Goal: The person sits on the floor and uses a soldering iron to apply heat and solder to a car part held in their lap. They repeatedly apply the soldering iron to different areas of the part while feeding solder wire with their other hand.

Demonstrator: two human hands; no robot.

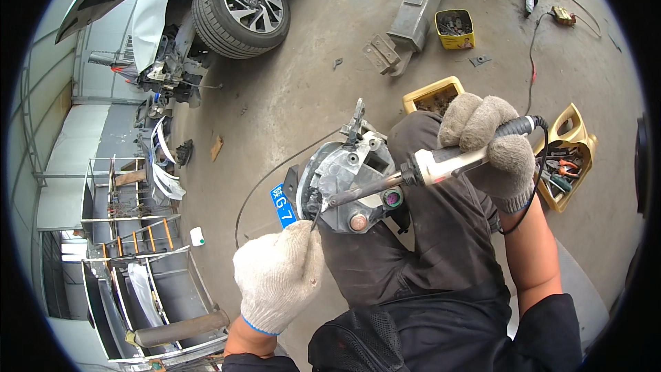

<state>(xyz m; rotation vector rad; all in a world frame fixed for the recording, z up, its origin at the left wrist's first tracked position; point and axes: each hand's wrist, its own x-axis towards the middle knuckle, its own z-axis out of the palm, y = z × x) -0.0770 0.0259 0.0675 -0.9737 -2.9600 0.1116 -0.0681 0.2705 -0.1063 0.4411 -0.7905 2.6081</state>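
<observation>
A grey-and-black lamp housing (pixel 351 182) rests across my knees, with a round copper-coloured cap and a purple-green round fitting on its lower side. My right hand (pixel 489 145), in a grey knitted glove, is closed round the white handle of a hot-air welding gun (pixel 441 164). The gun's metal nozzle reaches left, its tip at the housing's left part. My left hand (pixel 281 272), in a pale knitted glove, pinches a thin dark rod (pixel 316 222) just below that tip. The rod's upper end meets the housing close to the nozzle; its lower end is hidden in the glove.
A blue licence plate (pixel 282 207) lies beyond my left hand. Past my knees stand a yellow container (pixel 435 89), a yellow bucket of small parts (pixel 456 31) and a cut-open jug of tools (pixel 561 165). A car wheel (pixel 241 10), lift arm (pixel 420 7) and metal racks (pixel 138 255) surround me.
</observation>
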